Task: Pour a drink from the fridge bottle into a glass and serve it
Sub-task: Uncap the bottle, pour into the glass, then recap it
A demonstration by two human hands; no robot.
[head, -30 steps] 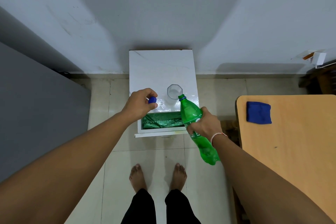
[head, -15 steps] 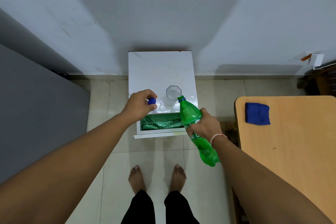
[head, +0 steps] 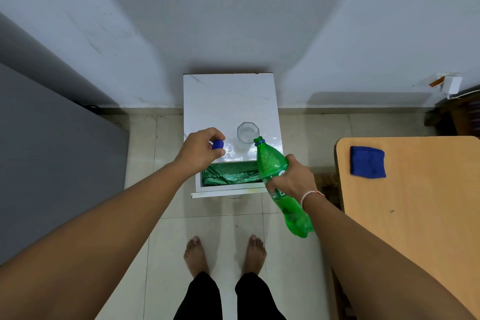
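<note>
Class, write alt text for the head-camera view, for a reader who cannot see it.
Seen from above, a person's right hand tilts an uncapped green plastic bottle so its mouth meets the rim of a clear glass on a small white cabinet, while the left hand pinches the blue cap. A blue cloth lies on a wooden table to the right.

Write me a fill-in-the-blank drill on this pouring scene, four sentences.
1. The left hand pinches a blue ____.
2. The right hand holds a ____ bottle.
3. The bottle's open mouth tilts toward the ____ on the white stand.
4. A folded blue cloth lies on the ____ table.

Missing words: cap; green; glass; wooden
</note>
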